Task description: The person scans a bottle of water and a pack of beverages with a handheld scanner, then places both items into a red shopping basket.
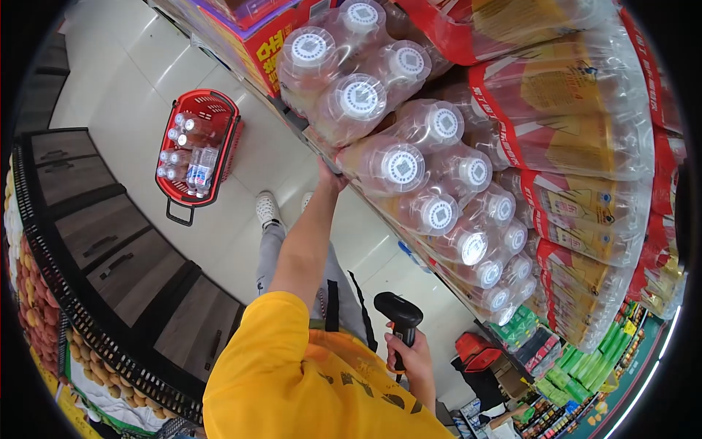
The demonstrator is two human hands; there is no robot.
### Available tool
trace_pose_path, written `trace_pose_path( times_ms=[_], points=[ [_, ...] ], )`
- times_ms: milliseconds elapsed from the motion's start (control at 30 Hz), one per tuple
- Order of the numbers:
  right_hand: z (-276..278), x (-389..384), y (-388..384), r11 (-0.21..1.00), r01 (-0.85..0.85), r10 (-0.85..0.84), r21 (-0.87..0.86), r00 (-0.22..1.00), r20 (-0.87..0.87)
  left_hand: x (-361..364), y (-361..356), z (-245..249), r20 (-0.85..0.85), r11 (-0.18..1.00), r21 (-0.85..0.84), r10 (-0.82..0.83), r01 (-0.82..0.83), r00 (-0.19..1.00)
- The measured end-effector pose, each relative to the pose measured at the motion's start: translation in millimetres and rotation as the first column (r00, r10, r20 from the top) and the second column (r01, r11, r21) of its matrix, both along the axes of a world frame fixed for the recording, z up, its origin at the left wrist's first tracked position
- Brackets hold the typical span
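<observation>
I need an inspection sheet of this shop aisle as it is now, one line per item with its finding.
Surface: shelf loaded with wrapped goods; pale tiled floor.
Job's things: black barcode scanner; shrink-wrapped bottle packs, caps facing the camera.
Clutter: red basket on the floor, with bottles inside.
Grips: left hand at the shelf edge under the packs, grip hidden; right hand closed on the scanner handle.
Cables: nothing seen.
Surroundings: fruit display at far left; dark cabinet with drawers beside it; green goods low on the right.
</observation>
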State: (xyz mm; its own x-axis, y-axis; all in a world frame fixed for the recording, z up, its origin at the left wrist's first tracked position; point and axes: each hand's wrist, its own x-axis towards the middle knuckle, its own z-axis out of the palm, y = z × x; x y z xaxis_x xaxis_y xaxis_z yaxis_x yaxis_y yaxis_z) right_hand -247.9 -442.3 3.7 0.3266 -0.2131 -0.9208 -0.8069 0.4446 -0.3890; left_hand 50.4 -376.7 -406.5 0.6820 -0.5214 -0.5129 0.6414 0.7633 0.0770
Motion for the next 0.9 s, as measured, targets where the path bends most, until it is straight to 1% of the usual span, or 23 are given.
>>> trace_pose_path(
  times_ms=[67,167,233,333,367,433,500,600,667,767,867,900],
  points=[
    [-3,0,-3,1.0,0.019,-0.019,0.001,1.0,-0.01,-1,1,-12,-0.044,1.0,0.008,0.015,-0.015,0.999],
    [-4,-3,-6,0.999,0.052,-0.052,0.004,0.998,-0.024,1,6,-8,-0.12,1.0,-0.003,0.021,-0.022,0.993],
    [-6,-5,-9,0.999,0.051,-0.051,0.0,0.998,-0.029,7,9,-16,-0.079,1.0,-0.016,-0.017,0.015,0.997],
    [-11,-8,-11,0.999,0.039,-0.039,-0.001,0.999,-0.028,11,4,-16,0.004,0.997,0.082,-0.002,0.002,1.0],
    [-13,-9,-12,0.999,0.043,-0.043,0.001,0.999,-0.014,10,1,-15,0.006,0.997,0.081,0.016,-0.016,1.0],
    [-14,-10,-13,0.998,0.063,-0.063,0.006,0.998,-0.021,18,-11,-21,-0.022,0.981,-0.056,0.182,-0.183,0.983],
    [-14,-13,-13,0.997,0.08,-0.079,0.011,0.997,-0.023,13,-2,-21,-0.081,0.986,-0.104,0.12,-0.128,0.989],
    [-17,-19,-12,0.996,0.09,-0.089,0.017,0.996,-0.018,14,0,-7,-0.061,0.998,-0.009,0.065,-0.065,0.996],
    [-19,-21,-11,0.996,0.083,-0.083,0.017,0.996,-0.019,20,0,8,-0.041,0.998,-0.028,0.063,-0.064,0.997],
    [-17,-17,-8,0.996,0.091,-0.09,0.016,0.995,-0.036,23,4,19,-0.045,0.999,0.007,0.048,-0.047,0.998],
    [-18,-18,-8,0.996,0.092,-0.092,0.007,0.995,-0.032,24,4,4,-0.078,1.0,-0.019,0.014,-0.015,0.997],
    [-18,-18,-8,0.996,0.087,-0.087,0.002,0.996,-0.025,25,4,-2,-0.119,1.0,0.011,-0.021,0.022,0.993]
  ],
)
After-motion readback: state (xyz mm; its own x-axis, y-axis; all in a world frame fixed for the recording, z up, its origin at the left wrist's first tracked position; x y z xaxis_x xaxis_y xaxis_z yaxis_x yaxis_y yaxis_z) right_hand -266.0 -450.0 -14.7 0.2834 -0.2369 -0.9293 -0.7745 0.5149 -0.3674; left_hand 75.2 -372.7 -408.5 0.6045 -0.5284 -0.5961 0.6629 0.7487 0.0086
